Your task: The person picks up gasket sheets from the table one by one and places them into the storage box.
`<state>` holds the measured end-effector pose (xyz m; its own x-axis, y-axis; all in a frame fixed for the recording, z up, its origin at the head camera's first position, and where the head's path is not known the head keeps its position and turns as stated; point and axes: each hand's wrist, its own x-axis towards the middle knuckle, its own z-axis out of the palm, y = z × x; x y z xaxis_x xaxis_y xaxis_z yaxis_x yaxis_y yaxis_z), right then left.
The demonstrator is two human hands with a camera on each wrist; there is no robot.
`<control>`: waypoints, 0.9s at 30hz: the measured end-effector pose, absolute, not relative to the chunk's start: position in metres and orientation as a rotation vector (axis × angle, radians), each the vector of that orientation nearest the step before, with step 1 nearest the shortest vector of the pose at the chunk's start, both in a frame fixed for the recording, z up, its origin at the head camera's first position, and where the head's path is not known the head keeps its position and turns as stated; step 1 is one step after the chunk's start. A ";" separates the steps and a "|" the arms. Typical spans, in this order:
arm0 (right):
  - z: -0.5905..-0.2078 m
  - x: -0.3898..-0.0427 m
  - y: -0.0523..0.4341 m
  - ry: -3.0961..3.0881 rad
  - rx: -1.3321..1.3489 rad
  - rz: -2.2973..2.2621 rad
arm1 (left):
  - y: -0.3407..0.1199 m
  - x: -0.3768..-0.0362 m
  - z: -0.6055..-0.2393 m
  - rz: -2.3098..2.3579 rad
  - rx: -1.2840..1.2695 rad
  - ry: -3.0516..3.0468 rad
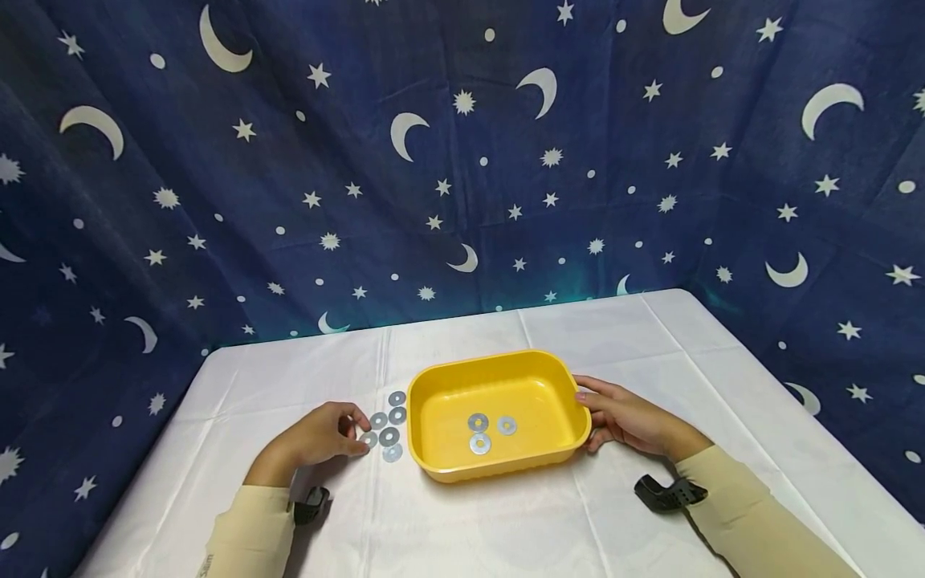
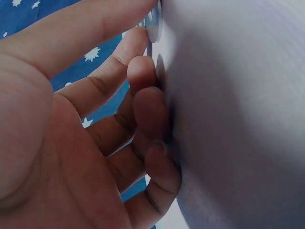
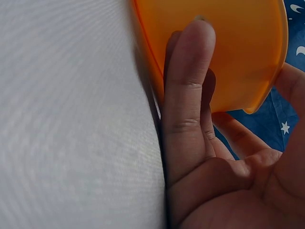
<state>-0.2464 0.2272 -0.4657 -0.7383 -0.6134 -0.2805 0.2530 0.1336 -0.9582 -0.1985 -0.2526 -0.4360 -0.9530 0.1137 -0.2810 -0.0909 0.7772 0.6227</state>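
Note:
A yellow plastic tray [image 1: 499,467] stands on the table with three flat metal washers inside, one of them a washer [image 1: 480,443] near its front. My right hand [image 1: 627,416] holds the tray's right end, thumb at the rim and fingers along the outer wall. The right wrist view shows those fingers against the orange-looking wall [image 3: 243,57]. To the left of the tray, several more washers lie loosely grouped, such as the washer [image 1: 389,437]. My left hand [image 1: 319,433] pinches the leftmost washer [image 1: 369,439] at its edges between thumb and index finger, close at the tabletop.
A white cloth [image 1: 506,530] with fold creases covers the table. Behind and at both sides hangs a dark blue curtain [image 1: 405,209] with moons and stars. Each wrist has a black strap, such as the strap [image 1: 670,493] on the right.

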 end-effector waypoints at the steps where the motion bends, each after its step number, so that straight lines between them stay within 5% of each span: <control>1: -0.466 -0.246 0.227 1.757 -0.350 -1.681 | -0.252 -0.198 -0.436 0.956 0.020 2.670; 27: -0.464 -0.244 0.226 1.767 -0.350 -1.669 | -0.261 -0.200 -0.435 1.064 0.258 2.599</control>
